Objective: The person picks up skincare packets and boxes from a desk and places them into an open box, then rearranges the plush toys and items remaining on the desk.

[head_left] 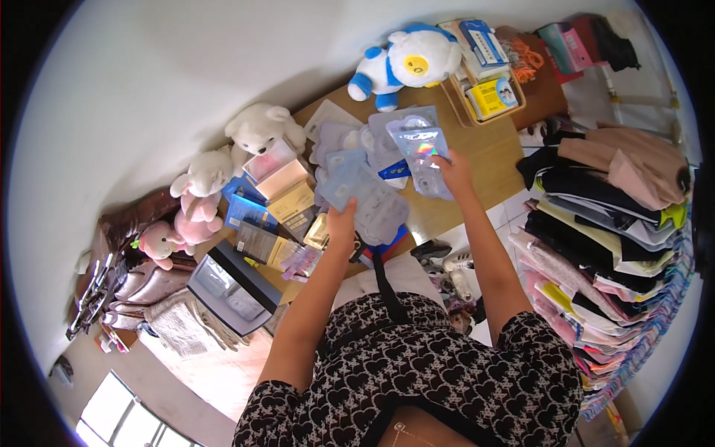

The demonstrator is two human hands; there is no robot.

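Two packets are in hand in the head view, one to each side; clock directions run from the grey pile [381, 217] on the table [500, 147]. The left hand [341, 225], at 7 o'clock, has its thumb and fingers pinched narrow on a pale packet [344, 177] lying toward 10. Whether it also grips grey packets beneath, I cannot tell. The right hand [454, 174], at 2 o'clock, holds the edge of a silvery packet [423, 165] with a shiny rainbow patch, its thumb on top; the fingers underneath are hidden.

The step in hand looks like handling packets singly, one per hand, over the pile. Between them, toward 1 o'clock, a blue packet [394, 170] shows partly covered. Boxes [292, 203] crowd 9 o'clock, a white bear [267, 132] sits at 10, a blue-and-white toy [406, 62] between 12 and 1, and a tray [477, 119] between 1 and 2.

As I judge it, the next move calls for a light edge grip and a clear lift, since overlapping packets could slide or drag along.
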